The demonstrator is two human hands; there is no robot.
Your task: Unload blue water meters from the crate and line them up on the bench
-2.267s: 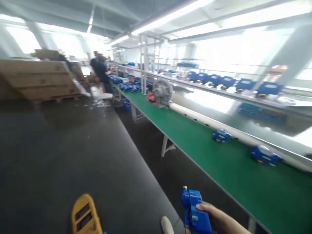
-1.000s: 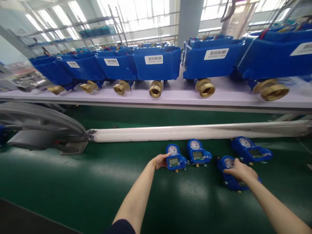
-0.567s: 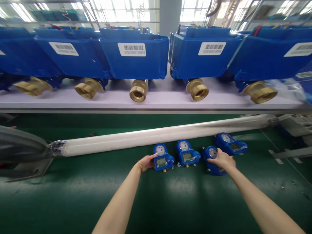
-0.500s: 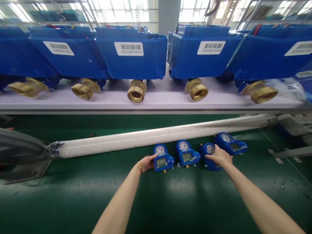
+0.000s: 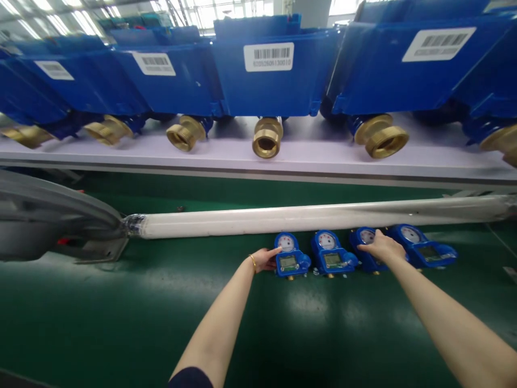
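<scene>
The left hand (image 5: 264, 258) lies at the left side of the first blue meter (image 5: 290, 261) in a row of four on the green tabletop (image 5: 121, 312). Its fingers (image 5: 273, 251) are stretched out flat against the meter's edge, so this grip is loose and open, touching the housing but not wrapped round it. A thin gold bangle (image 5: 253, 263) sits at the wrist behind it.

The right hand (image 5: 382, 248) rests on top of the third meter (image 5: 365, 249), palm down and covering most of the body, with only the dial end peeping out ahead of the fingertips. Whether this grip is clasped on the meter or merely laid over it is hard to tell from this angle.

Between the two grips stands the second meter (image 5: 332, 258), untouched, its dial and small screen facing up. Just beyond the right grip, on its outer side, sits the fourth meter (image 5: 422, 251), close against the third.

Directly ahead of both grips, past the meters' dial ends, a long white tube (image 5: 307, 218) runs across the tabletop. Above that a pale shelf (image 5: 226, 156) carries large blue meter housings (image 5: 266, 81) with barcode labels and brass fittings (image 5: 267, 137).
</scene>
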